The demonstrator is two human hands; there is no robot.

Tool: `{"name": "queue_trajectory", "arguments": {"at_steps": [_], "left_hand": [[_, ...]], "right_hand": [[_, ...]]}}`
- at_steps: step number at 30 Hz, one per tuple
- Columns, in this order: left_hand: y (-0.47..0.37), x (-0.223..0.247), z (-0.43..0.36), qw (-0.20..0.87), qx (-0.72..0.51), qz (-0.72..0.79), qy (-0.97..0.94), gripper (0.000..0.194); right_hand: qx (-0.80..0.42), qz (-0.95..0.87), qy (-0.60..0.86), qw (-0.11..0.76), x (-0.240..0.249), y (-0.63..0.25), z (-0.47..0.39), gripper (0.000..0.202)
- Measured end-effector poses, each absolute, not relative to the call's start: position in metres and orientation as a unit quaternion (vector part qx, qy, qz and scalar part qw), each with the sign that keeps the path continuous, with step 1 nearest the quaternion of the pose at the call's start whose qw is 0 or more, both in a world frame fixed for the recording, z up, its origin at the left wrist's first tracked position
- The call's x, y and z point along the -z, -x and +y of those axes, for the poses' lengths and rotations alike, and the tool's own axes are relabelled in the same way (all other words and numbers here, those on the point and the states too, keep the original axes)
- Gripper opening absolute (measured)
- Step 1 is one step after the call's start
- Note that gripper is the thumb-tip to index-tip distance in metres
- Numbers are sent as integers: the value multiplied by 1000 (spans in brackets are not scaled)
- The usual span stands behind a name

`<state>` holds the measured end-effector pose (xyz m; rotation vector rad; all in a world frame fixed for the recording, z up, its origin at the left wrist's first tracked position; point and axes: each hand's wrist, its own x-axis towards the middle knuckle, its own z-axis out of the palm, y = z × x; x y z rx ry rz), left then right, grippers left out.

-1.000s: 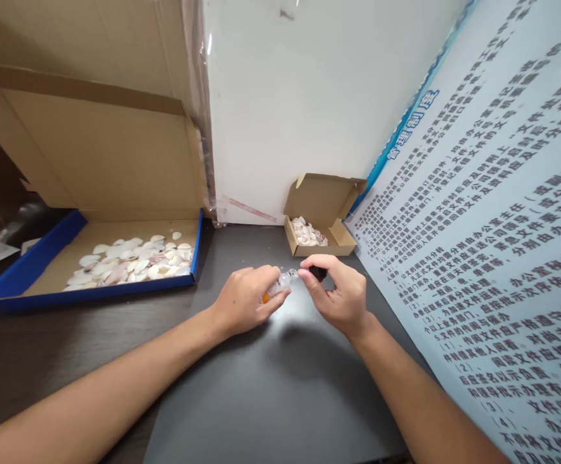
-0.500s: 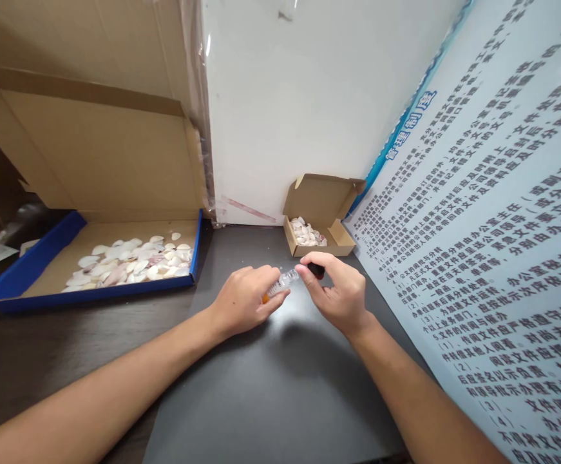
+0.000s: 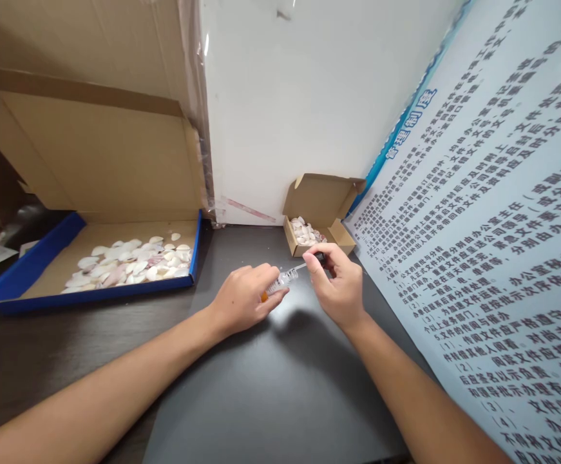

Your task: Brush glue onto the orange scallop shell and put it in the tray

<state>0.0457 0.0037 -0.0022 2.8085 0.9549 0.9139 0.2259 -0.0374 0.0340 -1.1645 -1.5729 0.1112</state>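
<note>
Pinches a thin, pale, straight stick (image 3: 300, 266) and a mostly hidden dark cap (image 3: 321, 260) in bent fingers of the right hand (image 3: 342, 291); points the stick towards a clear, open-mouthed bottle (image 3: 287, 278), held tilted by the closed left hand (image 3: 242, 298), above a smooth grey mat (image 3: 270, 393). Calls for steadiness.

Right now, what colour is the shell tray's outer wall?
The shell tray has a blue outer wall, clearest in the head view.
</note>
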Motion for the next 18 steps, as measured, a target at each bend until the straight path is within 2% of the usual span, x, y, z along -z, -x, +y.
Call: {"name": "queue_trajectory", "arguments": {"at_steps": [8, 18], "left_hand": [[-46, 1, 3, -30, -269, 293, -917, 26], [-46, 2, 2, -40, -256, 285, -923, 27]], "right_hand": [[-221, -617, 495, 570, -28, -230, -31, 19], [-233, -663, 479, 526, -32, -234, -32, 19]]}}
